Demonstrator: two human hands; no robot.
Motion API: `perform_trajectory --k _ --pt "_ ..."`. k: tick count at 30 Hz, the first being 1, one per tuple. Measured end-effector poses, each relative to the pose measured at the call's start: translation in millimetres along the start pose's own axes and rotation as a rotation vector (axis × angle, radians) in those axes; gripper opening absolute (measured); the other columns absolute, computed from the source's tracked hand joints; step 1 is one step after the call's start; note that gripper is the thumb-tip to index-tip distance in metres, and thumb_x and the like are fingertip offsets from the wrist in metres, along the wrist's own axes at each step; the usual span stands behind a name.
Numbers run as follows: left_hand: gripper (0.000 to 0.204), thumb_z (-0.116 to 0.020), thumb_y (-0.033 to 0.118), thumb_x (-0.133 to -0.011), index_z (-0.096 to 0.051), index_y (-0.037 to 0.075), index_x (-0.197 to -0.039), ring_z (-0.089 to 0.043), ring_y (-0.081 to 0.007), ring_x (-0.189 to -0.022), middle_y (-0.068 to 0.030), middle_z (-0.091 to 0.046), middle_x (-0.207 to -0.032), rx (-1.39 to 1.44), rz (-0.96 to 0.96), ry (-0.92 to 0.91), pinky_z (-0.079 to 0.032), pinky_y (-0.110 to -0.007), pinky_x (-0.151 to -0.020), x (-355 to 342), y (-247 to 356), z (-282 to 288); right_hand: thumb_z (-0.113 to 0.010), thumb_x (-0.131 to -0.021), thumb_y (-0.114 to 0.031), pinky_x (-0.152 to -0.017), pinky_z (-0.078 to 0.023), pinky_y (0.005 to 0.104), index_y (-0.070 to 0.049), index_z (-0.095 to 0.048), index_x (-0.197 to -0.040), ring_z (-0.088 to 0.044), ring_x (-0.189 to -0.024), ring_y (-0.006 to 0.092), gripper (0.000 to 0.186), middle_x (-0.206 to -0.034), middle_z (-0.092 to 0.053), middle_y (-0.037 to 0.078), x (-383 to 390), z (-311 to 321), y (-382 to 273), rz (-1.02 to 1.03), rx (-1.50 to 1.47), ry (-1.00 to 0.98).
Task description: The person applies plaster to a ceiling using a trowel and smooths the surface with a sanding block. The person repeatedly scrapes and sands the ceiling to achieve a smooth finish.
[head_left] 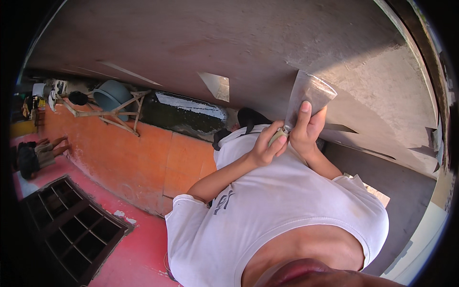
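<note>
A wide-bladed putty knife [306, 91] is in both hands in front of my white shirt. My left hand [268, 146] is closed round its pale yellowish handle [278, 136]. Higher up, my right hand [308, 128] grips the metal blade, its thumb lying flat on the blade's face and its fingers curled along the edge. The blade's broad end points up toward a grey plastered wall [248, 43]; whether it touches the wall I cannot tell.
Light-coloured openings such as a hole [217, 87] show in the wall. To the left, a wooden frame [112, 115] stands with a grey-blue tub [114, 95] beside orange paving [138, 158]. Farther left are a barred window [71, 225], a pink wall [138, 248] and another person [33, 158].
</note>
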State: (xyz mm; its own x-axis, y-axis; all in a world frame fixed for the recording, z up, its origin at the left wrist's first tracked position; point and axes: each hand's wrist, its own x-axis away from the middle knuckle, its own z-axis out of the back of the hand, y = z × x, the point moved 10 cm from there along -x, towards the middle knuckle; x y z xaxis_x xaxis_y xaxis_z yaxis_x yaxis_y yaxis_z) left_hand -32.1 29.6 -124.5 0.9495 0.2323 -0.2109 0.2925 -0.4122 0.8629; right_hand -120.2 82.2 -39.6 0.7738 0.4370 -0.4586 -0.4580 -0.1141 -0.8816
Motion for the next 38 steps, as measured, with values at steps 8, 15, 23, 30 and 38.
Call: perform_trajectory --k 8,15,23,30,38 --pt "0.034 -0.050 0.024 -0.107 -0.051 -0.006 -0.123 -0.046 -0.0077 -0.053 0.0000 -0.051 -0.065 -0.010 -0.006 0.031 -0.035 -0.026 -0.051 1 -2 1 -0.049 -0.112 -0.021 -0.090 -0.047 0.0294 0.006 -0.047 -0.132 -0.055 -0.103 0.0139 0.034 -0.119 -0.060 0.011 0 0 2 -0.008 0.008 0.021" --pt "0.035 -0.050 0.024 -0.107 -0.051 -0.006 -0.124 -0.045 -0.0072 -0.050 0.0006 -0.050 -0.062 -0.016 -0.008 0.065 -0.034 -0.026 -0.049 -1 4 2 -0.048 -0.112 -0.021 -0.085 -0.047 0.0285 0.004 -0.048 -0.131 -0.056 -0.098 0.0125 0.032 -0.116 -0.060 0.010 -4 -2 1 -0.030 -0.002 0.034" --pt "0.041 -0.050 0.029 -0.107 -0.051 -0.007 -0.127 -0.047 -0.0064 -0.052 -0.0002 -0.053 -0.068 -0.023 -0.089 0.103 -0.034 -0.025 -0.049 -15 19 3 -0.050 -0.112 -0.022 -0.077 -0.048 0.0271 0.004 -0.051 -0.127 -0.057 -0.087 0.0119 0.030 -0.102 -0.063 0.007 -29 -12 -25 0.046 0.066 0.029" --pt "0.050 -0.050 0.034 -0.107 -0.048 -0.009 -0.133 -0.048 -0.0061 -0.053 -0.0023 -0.056 -0.078 0.043 -0.068 0.094 -0.034 -0.024 -0.049 -9 25 0 -0.051 -0.113 -0.026 -0.079 -0.046 0.0264 0.001 -0.052 -0.125 -0.053 -0.091 0.0094 0.030 -0.108 -0.061 0.005 -28 -14 -27 0.030 -0.055 0.048" --pt "0.050 -0.051 0.034 -0.107 -0.048 -0.008 -0.134 -0.047 -0.0069 -0.053 -0.0030 -0.055 -0.075 0.037 -0.027 0.095 -0.033 -0.024 -0.050 2 5 15 -0.053 -0.112 -0.025 -0.081 -0.045 0.0233 0.000 -0.049 -0.130 -0.053 -0.094 0.0085 0.030 -0.112 -0.060 0.006 -15 -22 -12 0.031 -0.005 0.023"
